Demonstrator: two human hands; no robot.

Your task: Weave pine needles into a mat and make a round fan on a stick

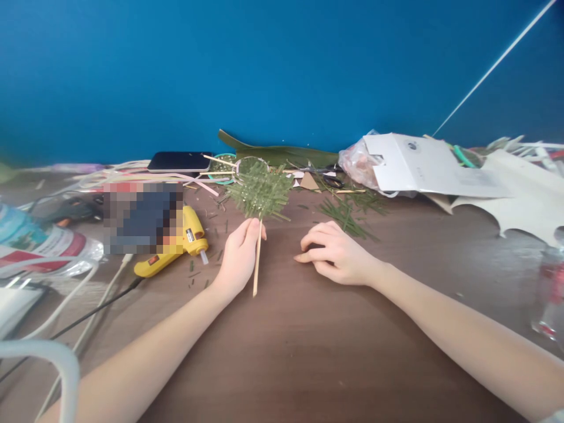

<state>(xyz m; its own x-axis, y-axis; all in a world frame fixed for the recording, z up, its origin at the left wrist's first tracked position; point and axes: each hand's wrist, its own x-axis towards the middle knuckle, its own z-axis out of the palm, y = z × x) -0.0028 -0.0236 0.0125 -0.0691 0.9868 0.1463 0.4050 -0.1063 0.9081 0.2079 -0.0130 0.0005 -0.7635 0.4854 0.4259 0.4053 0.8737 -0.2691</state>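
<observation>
My left hand [241, 252] is closed round a thin wooden stick [257, 267], pinching it between thumb and fingers. At the stick's upper end is a flat, roundish head of green cut leaf strips [259, 191], with small shiny specks on it. The stick's lower end points down toward me. My right hand [337, 254] is at the table, fingers loosely curled and somewhat apart, with nothing seen in them. Just beyond it lies a loose pile of green leaf strips [346, 217].
A yellow glue gun [191, 232] lies at left beside cables and a plastic package [48, 241]. Along the blue wall are a phone [180, 161], a long green leaf [282, 154], scissors [331, 181] and a white box [423, 164]. White cut card [524, 188] is at right.
</observation>
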